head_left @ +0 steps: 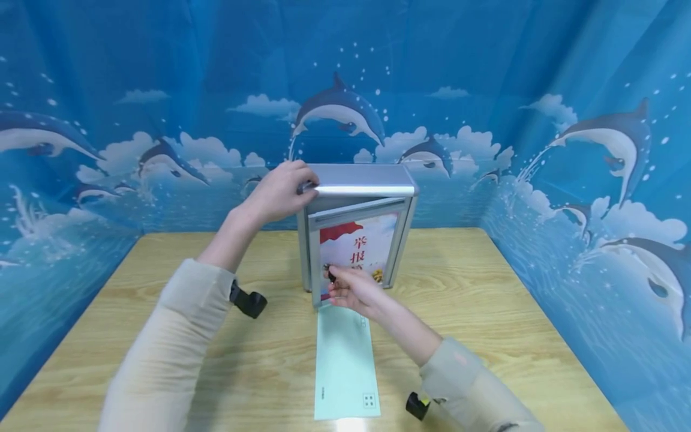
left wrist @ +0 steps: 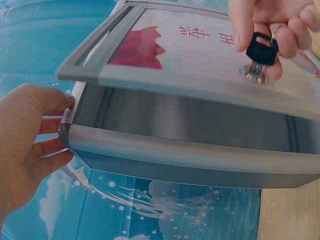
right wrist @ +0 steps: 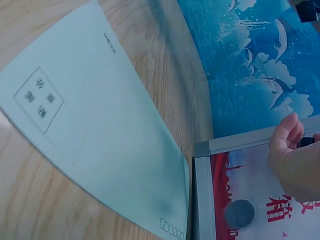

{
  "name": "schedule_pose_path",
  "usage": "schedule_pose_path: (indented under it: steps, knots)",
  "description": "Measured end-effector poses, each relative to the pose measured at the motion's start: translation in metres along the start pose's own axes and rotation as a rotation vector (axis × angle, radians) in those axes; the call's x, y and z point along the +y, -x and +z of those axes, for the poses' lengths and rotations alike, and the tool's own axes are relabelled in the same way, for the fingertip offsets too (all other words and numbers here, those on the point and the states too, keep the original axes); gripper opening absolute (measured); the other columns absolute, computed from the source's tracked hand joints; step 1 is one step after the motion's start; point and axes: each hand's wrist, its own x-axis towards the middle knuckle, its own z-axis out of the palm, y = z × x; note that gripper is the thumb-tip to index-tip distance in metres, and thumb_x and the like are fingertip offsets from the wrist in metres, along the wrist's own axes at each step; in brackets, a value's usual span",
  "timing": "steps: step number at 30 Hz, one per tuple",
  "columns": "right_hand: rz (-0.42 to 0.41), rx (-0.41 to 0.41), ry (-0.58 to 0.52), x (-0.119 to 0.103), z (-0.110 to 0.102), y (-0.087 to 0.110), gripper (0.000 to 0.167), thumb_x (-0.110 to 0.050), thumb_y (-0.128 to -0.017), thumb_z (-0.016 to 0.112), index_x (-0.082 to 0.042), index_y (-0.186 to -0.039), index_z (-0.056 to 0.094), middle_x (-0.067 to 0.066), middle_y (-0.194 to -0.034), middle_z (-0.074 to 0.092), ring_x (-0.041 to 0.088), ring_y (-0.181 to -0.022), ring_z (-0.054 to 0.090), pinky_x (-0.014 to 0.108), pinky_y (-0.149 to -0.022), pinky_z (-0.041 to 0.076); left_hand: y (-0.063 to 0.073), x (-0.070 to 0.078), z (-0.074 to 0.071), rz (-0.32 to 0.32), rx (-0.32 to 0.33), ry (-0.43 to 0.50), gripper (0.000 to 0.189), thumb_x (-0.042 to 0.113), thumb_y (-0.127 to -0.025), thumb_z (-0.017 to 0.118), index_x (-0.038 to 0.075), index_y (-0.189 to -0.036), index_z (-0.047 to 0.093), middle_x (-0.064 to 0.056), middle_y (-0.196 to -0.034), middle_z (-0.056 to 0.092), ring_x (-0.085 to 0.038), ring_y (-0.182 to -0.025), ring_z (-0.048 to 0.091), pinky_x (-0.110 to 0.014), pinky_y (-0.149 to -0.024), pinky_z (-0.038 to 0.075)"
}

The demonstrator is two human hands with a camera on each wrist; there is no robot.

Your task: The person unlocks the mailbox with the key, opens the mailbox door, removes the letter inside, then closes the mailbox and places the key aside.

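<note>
A silver metal box (head_left: pixel 358 175) with a slot-like framed front stands upright on the table. Its front door (head_left: pixel 372 231), printed with red characters, hangs ajar, swung outward on the left side. My left hand (head_left: pixel 286 191) grips the box's upper left corner, the thumb near the front edge in the left wrist view. With my right hand (head_left: pixel 355 291) I pinch a black-headed key (left wrist: pixel 262 48), which sits in the round lock (left wrist: pixel 253 73) on the door. Part of the box's inside (left wrist: pixel 195 117) shows behind the door.
A pale green envelope (head_left: pixel 347 366) lies flat on the wooden table (head_left: pixel 459 336), its far end close to the door's lower edge. Blue curtains (head_left: pixel 459 54) with dolphins surround the table at the back and both sides. Each wrist carries a black camera mount (head_left: pixel 248 302).
</note>
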Motion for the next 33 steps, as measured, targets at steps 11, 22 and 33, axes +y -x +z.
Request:
schedule_pose_path:
  steps: [11, 22, 33]
  knots:
    - [0.012, 0.052, -0.21, -0.003, 0.011, -0.012, 0.021, -0.015, -0.097, 0.047, 0.003, -0.104, 0.054, 0.006, -0.077, 0.054, 0.013, -0.071, 0.052, 0.024, -0.069, 0.05, 0.0, -0.001, 0.0, -0.011, -0.005, -0.008, 0.019, 0.015, -0.091, 0.058, 0.004, -0.105, 0.065, -0.009, -0.099, 0.059, -0.023, -0.089, 0.05, -0.038, -0.08, 0.042]
    - [-0.004, 0.112, -0.314, -0.005, 0.016, -0.025, 0.015, -0.011, -0.096, 0.048, 0.003, -0.099, 0.053, 0.009, -0.084, 0.054, 0.015, -0.078, 0.054, 0.029, -0.086, 0.047, 0.001, 0.0, -0.001, -0.056, -0.05, 0.003, 0.03, 0.025, -0.087, 0.065, 0.005, -0.11, 0.062, -0.008, -0.106, 0.057, -0.022, -0.093, 0.05, -0.038, -0.081, 0.044]
    - [-0.012, 0.112, -0.42, -0.004, 0.017, -0.033, 0.012, -0.009, -0.096, 0.047, 0.001, -0.093, 0.052, 0.009, -0.086, 0.051, 0.014, -0.079, 0.05, 0.025, -0.084, 0.047, 0.001, 0.001, 0.002, -0.025, -0.035, -0.074, 0.024, 0.014, -0.087, 0.064, 0.004, -0.109, 0.062, -0.01, -0.108, 0.057, -0.024, -0.1, 0.051, -0.039, -0.087, 0.044]
